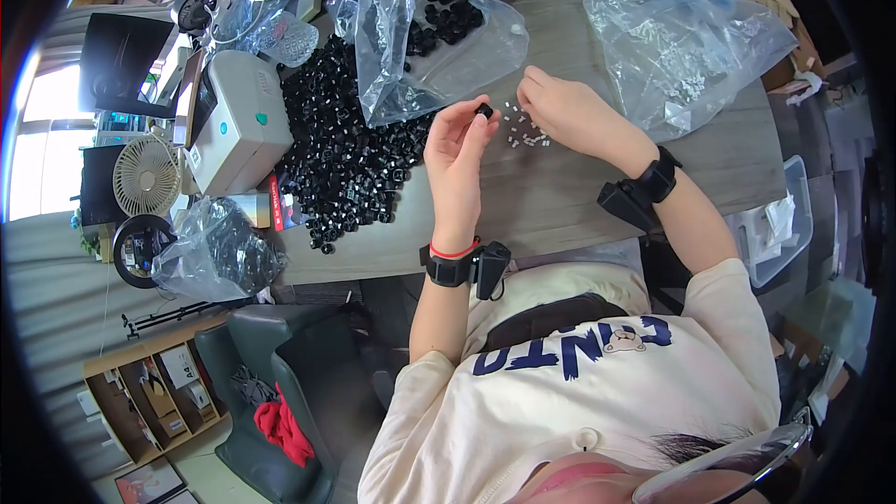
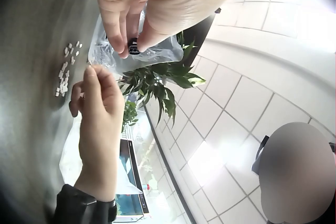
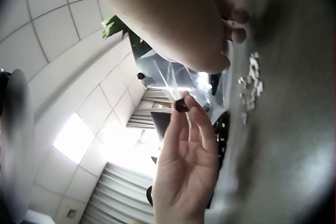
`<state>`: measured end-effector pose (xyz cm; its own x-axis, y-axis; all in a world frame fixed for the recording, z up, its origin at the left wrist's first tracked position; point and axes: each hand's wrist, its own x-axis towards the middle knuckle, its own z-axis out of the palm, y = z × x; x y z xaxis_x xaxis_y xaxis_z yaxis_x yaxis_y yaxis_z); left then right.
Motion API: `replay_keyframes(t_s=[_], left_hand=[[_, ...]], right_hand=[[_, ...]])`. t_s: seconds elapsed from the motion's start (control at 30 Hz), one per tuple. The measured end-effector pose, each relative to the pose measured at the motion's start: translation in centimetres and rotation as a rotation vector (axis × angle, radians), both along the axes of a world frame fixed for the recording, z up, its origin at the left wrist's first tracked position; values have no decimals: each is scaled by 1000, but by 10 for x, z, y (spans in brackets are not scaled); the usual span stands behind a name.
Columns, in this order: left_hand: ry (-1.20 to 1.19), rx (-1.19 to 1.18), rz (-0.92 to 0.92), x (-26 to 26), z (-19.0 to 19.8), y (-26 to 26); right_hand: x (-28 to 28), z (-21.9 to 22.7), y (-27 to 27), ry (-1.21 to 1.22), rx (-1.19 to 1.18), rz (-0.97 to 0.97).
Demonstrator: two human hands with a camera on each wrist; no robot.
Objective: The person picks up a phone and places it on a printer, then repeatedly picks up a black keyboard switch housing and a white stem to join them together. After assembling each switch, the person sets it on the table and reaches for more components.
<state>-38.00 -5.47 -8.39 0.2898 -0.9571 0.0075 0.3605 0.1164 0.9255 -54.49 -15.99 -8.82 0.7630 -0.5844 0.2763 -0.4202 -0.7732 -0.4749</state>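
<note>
Above the table, the left hand [image 1: 453,159] pinches a small black piece [image 1: 484,110] between thumb and fingertips. That black piece [image 2: 134,46] shows a slotted face in the left wrist view. Close beside it, the right hand [image 1: 583,117] has its thumb and index fingertips together with the other fingers curled; a tiny pale piece [image 2: 89,64] seems to be between those tips, apart from the black one. Small white pieces [image 1: 529,140] lie scattered on the table below the right hand. The right wrist view shows the left hand [image 3: 186,166] upright, palm visible.
A wide heap of black pieces [image 1: 341,149] spreads left of the hands. Behind it lies a clear bag [image 1: 392,61] with more black pieces. Another clear bag [image 1: 686,56] holds white pieces at the right. A white box-shaped device [image 1: 247,121] stands beyond the heap.
</note>
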Motion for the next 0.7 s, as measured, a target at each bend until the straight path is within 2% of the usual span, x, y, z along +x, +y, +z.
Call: replay_keyframes(t_s=[0.07, 0.1, 0.2, 0.37, 0.5, 0.6, 0.7], left_hand=[[4, -4, -4, 0, -1, 0], [3, -3, -6, 0, -1, 0], [-13, 3, -20, -3, -1, -1], [-73, -22, -35, -4, 3, 2], [-23, -13, -40, -5, 6, 0], [0, -7, -51, -6, 5, 1], [-10, -5, -52, -5, 4, 1]], right_hand=[[-3, 9, 0, -48, 153, -9], [-3, 14, 0, -48, 154, -11], [0, 25, 4, -318, 419, 58], [6, 26, 17, -368, 400, 64], [8, 32, 19, -385, 342, 42], [6, 32, 21, -316, 206, 21], [6, 35, 22, -313, 180, 17]])
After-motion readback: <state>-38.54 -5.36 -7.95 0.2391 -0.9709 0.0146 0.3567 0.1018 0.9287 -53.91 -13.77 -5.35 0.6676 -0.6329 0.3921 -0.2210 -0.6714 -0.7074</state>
